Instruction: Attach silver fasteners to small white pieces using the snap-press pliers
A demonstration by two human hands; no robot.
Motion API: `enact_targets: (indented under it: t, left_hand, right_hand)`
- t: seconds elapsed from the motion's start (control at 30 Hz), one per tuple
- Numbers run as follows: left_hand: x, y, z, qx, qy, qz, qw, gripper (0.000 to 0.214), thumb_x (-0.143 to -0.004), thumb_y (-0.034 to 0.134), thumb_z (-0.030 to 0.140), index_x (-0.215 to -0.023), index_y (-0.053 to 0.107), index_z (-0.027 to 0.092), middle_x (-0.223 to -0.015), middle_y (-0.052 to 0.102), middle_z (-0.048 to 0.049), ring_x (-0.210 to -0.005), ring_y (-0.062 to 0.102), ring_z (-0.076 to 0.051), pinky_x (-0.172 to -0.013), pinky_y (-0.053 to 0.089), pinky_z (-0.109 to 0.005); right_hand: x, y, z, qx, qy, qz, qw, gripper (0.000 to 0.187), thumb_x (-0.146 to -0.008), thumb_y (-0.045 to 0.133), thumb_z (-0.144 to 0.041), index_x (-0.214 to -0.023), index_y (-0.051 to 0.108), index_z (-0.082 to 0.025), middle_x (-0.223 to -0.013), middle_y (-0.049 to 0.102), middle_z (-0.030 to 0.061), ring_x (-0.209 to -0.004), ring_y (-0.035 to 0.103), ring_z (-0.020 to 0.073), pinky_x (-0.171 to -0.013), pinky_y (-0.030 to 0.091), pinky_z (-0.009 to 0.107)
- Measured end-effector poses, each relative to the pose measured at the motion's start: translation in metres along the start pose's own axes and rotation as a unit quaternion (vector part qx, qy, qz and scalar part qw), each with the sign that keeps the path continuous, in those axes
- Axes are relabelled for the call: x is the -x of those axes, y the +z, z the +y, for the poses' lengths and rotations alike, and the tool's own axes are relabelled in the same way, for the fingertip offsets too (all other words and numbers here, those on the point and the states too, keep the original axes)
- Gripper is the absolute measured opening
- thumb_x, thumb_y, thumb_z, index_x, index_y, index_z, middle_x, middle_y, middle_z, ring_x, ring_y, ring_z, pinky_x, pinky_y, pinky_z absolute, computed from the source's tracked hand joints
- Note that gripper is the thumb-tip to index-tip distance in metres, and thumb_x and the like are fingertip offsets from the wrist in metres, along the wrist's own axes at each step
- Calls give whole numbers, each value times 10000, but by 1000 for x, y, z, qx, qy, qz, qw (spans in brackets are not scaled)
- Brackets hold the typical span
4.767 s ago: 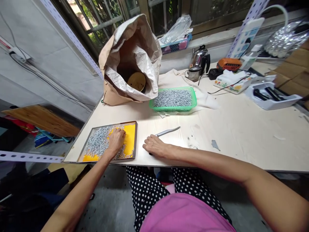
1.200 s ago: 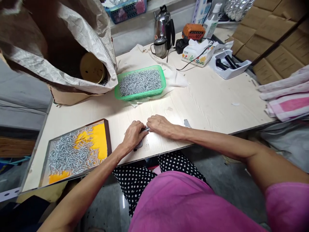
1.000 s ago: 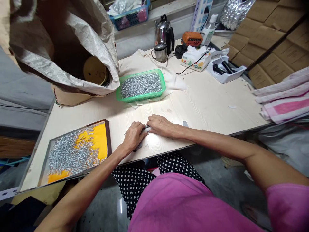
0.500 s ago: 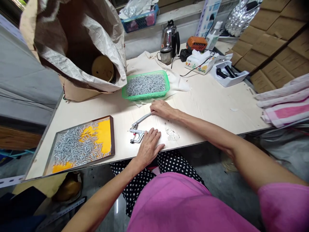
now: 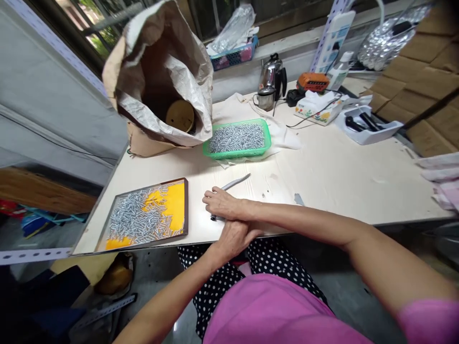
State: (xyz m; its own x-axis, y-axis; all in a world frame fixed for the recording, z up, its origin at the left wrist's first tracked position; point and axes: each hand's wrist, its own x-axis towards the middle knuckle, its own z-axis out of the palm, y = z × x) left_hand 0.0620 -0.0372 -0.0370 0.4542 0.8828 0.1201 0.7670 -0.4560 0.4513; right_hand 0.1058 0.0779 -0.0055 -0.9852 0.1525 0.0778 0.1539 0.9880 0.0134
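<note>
A pair of snap pliers [image 5: 236, 182] lies on the table in front of me, its upper handle pointing away to the right. Palm down, my left hand [image 5: 233, 239] holds the lower handle against the tabletop; its thumb sticks out and its fingertips are hidden under my right wrist. My right hand [image 5: 223, 203] crosses over it, fingers curled at the pliers' jaws; whatever they pinch is hidden. To the left sits a shallow brown-edged tray [image 5: 186, 205] with a yellow bottom and many small silvery metal pieces [image 5: 136, 217]. More such pieces fill a green basket [image 5: 236, 155] behind.
A large open woven sack [image 5: 143, 136] stands at the back left. Along the back are a steel kettle [image 5: 268, 71], an orange battery pack [image 5: 313, 82], a tissue box [image 5: 317, 109] and a white tray [image 5: 369, 136]. Cardboard boxes [image 5: 412, 71] rise at the right.
My right hand has let go of the upper handle and moved left and nearer, over the pliers' jaws. My left hand stays at the lower handle. The camera view has shifted.
</note>
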Motion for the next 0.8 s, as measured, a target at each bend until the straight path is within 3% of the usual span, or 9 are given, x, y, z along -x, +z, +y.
enact_targets:
  t: [0.13,0.2,0.27,0.37,0.43,0.5,0.63,0.7,0.8]
  left_hand:
    - [33,-21,8,-12,156,57,986,190,-1002,535,278,-1098,672,187,-938,737,-101,-868,709,-212,-796,599,-350]
    - [48,-44,-5,-56,176,118,976,131,-984,547,205,-1028,671,200,-808,704,-55,-745,666,-174,-706,571,-310]
    - [56,-73,-34,-125,105,189,968,132,-979,539,180,-958,666,209,-768,683,-44,-722,631,-180,-665,536,-311]
    - [50,-118,-94,-232,-116,249,933,190,-1006,500,237,-962,680,195,-875,695,-90,-830,617,-230,-764,520,-373]
    - [40,-138,-132,-264,-195,212,920,230,-1008,478,251,-968,697,196,-971,705,-115,-926,600,-270,-808,508,-401]
    - [28,-149,-160,-271,-228,142,924,246,-990,464,214,-976,710,213,-1037,706,-111,-994,579,-285,-812,503,-395]
    - [12,-149,-188,-279,-239,45,929,246,-932,481,157,-978,714,221,-1031,689,-110,-999,556,-285,-784,508,-378]
    - [10,-146,-194,-277,-241,37,929,238,-927,469,154,-942,699,214,-1001,669,-116,-982,554,-283,-784,512,-382]
    - [12,-144,-202,-273,-233,45,932,214,-927,459,155,-883,659,217,-955,642,-115,-959,559,-280,-823,512,-399]
  right_hand:
    - [-5,8,1,-39,-6,19,999,206,-981,491,-114,-937,690,-145,-999,679,110,-1067,511,257,-901,365,416]
    - [-3,5,1,-109,2,33,994,188,-997,487,-139,-953,669,-149,-968,689,95,-1024,534,240,-895,377,402]
    - [-3,-2,4,-210,26,72,975,157,-1012,493,-183,-989,645,-152,-969,694,79,-968,558,212,-875,402,370]
    - [-4,-21,20,-329,100,185,921,147,-1017,478,-208,-1043,611,-149,-987,684,70,-898,586,178,-825,450,328]
    - [-4,-37,42,-341,161,261,889,162,-1013,460,-210,-1053,605,-151,-982,675,71,-873,598,176,-797,472,325]
    - [-1,-55,72,-303,217,320,871,185,-1017,451,-229,-1051,615,-150,-976,670,78,-870,605,187,-800,484,339]
    - [17,-85,126,-153,299,370,866,221,-1016,488,-260,-1122,647,-148,-1083,653,121,-1005,601,245,-906,480,396]
    - [29,-90,134,-108,313,370,868,263,-1014,497,-272,-1201,640,-156,-1160,628,137,-1058,590,271,-936,475,427]
    - [45,-79,114,-126,285,323,893,267,-1016,500,-265,-1214,641,-154,-1152,622,129,-1015,605,254,-895,493,402]
